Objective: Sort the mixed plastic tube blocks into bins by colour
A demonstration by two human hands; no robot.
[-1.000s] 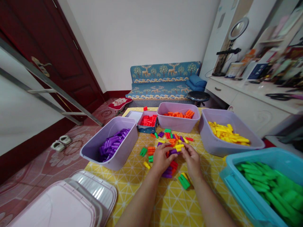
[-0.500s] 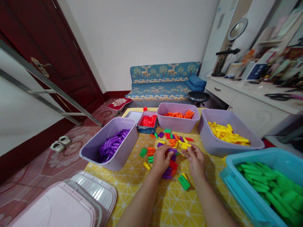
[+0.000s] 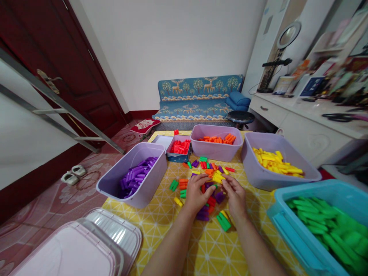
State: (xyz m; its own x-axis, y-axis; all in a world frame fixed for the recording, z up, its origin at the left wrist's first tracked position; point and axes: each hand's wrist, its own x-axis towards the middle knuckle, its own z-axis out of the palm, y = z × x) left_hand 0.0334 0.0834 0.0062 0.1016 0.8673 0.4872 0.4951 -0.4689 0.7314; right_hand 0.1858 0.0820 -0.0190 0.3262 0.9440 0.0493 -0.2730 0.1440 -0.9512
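Observation:
My left hand (image 3: 197, 193) reaches over a loose pile of small coloured plastic pieces, thumb and fingers apart, with nothing visibly gripped. Red and purple pieces show beneath it. My right hand (image 3: 236, 194) pinches yellow plastic pieces (image 3: 218, 177) between thumb and fingertips, just above the pile. Near the right wrist lies a green piece (image 3: 223, 221) with a yellow one against it. A purple piece (image 3: 220, 197) rests between the hands. Left of my left hand are a green piece (image 3: 174, 185), orange pieces (image 3: 183, 183) and a yellow piece (image 3: 178, 201).
Around the yellow tablecloth (image 3: 161, 237) stand bins of purple (image 3: 105, 186), orange (image 3: 216, 153) and yellow pieces (image 3: 250, 168), a blue bin (image 3: 290, 230) of green ones, and a small box (image 3: 177, 157) of red ones. Stacked lids (image 3: 66, 249) lie at front left.
My right hand has moved slightly left with the yellow pieces, towards my left hand. My left fingers have opened out, and a purple piece now lies between the hands.

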